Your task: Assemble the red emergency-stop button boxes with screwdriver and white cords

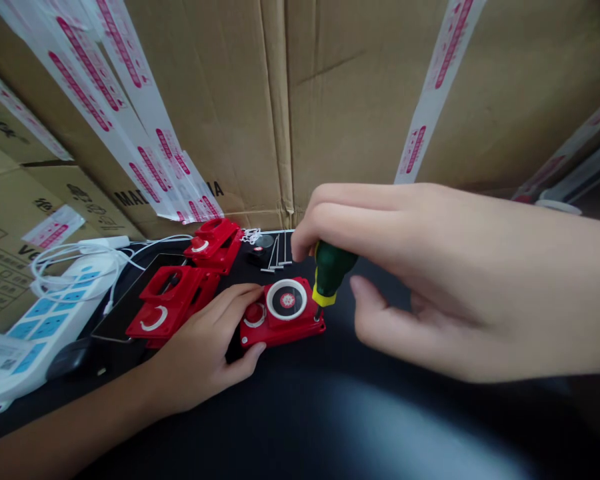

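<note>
A red plastic case (285, 333) lies on the black surface, with a white-ringed round black window and a red knob at its left end. My left hand (205, 343) is closed around the case's left end, thumb at the near edge and fingers at the far side. A screwdriver (334, 270) with a green and yellow handle stands nearly upright, its tip at the screw in the case's right corner. My right hand (430, 273) has its fingers on the handle's top; the thumb is apart from it. A screw (245, 341) shows in the near left corner.
More red cases (167, 300) lie at left on a dark flat panel (117, 320). Several long metal pins (279, 257), black round parts (263, 243) and a white chain (251, 235) lie behind. A white power strip (63, 313) with cables is far left. Cardboard boxes (230, 100) wall the back.
</note>
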